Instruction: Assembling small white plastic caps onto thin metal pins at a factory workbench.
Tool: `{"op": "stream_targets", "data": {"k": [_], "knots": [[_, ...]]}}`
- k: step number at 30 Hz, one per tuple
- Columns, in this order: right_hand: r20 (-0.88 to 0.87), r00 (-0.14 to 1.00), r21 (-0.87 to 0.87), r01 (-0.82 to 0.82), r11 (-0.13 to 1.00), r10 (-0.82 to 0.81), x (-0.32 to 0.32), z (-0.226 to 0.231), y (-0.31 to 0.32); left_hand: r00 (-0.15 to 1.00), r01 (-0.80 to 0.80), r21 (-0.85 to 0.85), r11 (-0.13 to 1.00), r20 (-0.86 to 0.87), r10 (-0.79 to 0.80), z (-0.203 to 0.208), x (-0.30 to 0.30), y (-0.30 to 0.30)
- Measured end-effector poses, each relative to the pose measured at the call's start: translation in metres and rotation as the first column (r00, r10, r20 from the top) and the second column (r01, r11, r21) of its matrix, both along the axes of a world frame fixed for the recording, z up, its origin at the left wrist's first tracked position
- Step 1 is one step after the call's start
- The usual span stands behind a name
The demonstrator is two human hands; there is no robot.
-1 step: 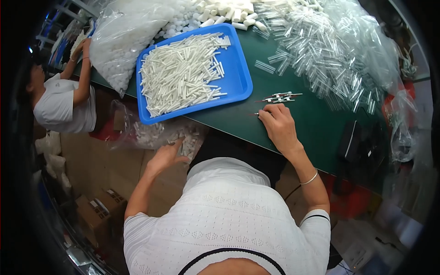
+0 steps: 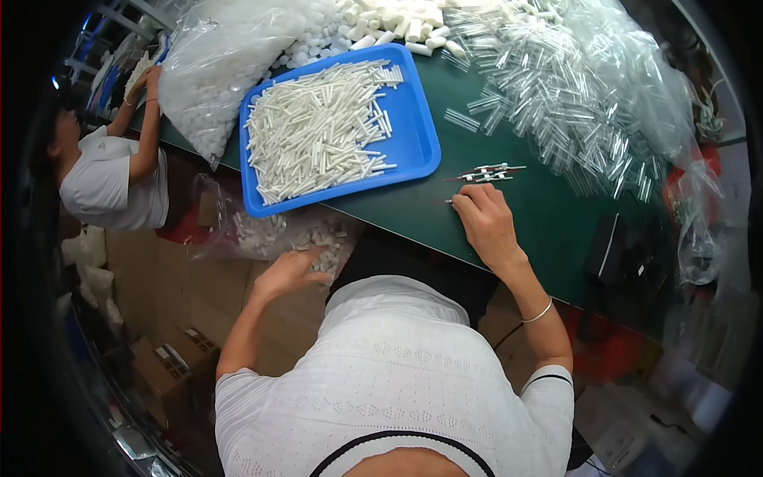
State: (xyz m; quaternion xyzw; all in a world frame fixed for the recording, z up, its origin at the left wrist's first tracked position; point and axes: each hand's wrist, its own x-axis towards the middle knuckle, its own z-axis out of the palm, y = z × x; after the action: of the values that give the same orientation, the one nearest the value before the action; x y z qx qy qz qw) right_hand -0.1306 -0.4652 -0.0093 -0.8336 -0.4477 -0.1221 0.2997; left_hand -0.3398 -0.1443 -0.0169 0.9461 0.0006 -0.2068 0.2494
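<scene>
My right hand [image 2: 486, 222] rests at the table's near edge, fingertips pinched on a thin piece with a white part and a red tip [image 2: 447, 202]. Just beyond it lies a small group of similar slim pieces [image 2: 489, 172] with white, dark and red parts. Below the table edge, my left hand [image 2: 288, 273] is at a clear plastic bag [image 2: 338, 230] of small white pieces. Its thumb and forefinger are apart, with the fingertips over the pieces; nothing shows held. The blue tray [image 2: 427, 151], with many short white rods [image 2: 314, 131], sits on the table beyond the left hand.
Loose clear tubes [image 2: 556, 103] heap on the green table [image 2: 405, 208] at right. Thick white cylinders [image 2: 409, 24] and a bag of white caps [image 2: 214, 87] are at the back. A black box [image 2: 608, 246] stands right. A co-worker [image 2: 115, 179] works at far left; cardboard boxes [image 2: 163, 374] lie below.
My left forefinger has bent down toward the white pieces in the bag. My right hand holds the thin piece almost in the same place. The view has shifted slightly.
</scene>
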Motion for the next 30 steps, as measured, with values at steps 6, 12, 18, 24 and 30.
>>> {"op": "stream_targets", "data": {"k": [6,12,18,24,30], "knots": [[-0.673,0.738,0.305,0.338,0.890,-0.050,-0.017,0.004,-0.004,0.962,-0.241,-0.594,0.768,-0.040,0.271,0.087,0.137,0.024],[-0.873,0.479,0.304,0.376,0.876,0.097,-0.016,0.005,-0.017,0.743,-0.375,0.070,0.924,0.620,0.254,0.037,0.305,0.104],[-0.923,0.355,0.281,0.361,0.889,0.148,-0.013,0.006,-0.008,0.853,-0.411,0.313,0.856,0.464,0.240,0.026,0.358,0.109],[-0.885,0.458,0.293,0.411,0.863,0.082,-0.016,0.003,-0.004,0.869,-0.379,0.253,0.890,0.428,0.248,0.019,0.361,0.123],[-0.847,0.520,0.355,0.408,0.841,0.106,-0.022,0.001,-0.001,0.822,-0.386,0.109,0.916,0.492,0.288,0.017,0.350,0.122]]}}
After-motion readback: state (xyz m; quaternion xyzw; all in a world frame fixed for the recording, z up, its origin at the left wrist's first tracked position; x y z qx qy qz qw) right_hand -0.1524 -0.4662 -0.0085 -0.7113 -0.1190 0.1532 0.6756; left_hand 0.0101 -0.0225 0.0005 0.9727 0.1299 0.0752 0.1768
